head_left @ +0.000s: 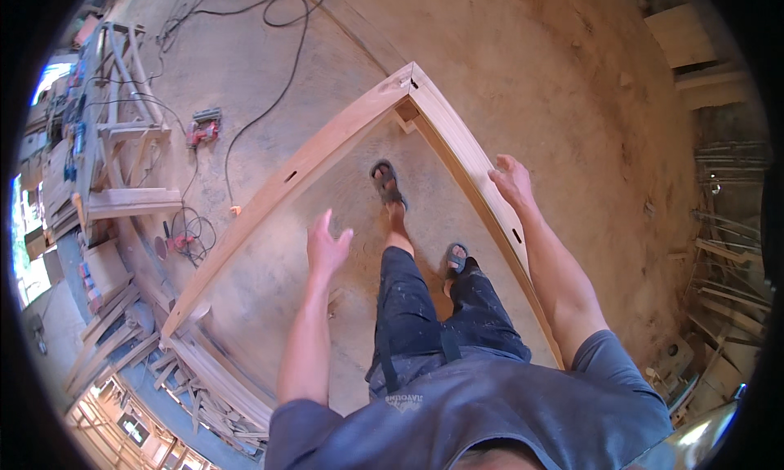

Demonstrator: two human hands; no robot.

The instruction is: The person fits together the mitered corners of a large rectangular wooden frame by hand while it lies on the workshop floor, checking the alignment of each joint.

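Observation:
Two pale wooden beams, a left beam (327, 150) and a right beam (464, 146), meet in a corner joint ahead of me. Each has a small dark slot cut in it. I stand between them in sandals. My left hand (328, 248) hangs in the air inside the corner, thumb and fingers apart, holding nothing. Over by the outer side of the right beam is my right hand (512, 181), its fingers loosely bent and apart. Whether its fingertips touch the wood I cannot tell.
A red power tool (204, 129) lies on the floor at the left, with a second red tool (177, 243) nearer me. A dark cable (228, 155) curls across the floor. Wooden stands (135, 202) and scrap wood (110, 339) line the left side.

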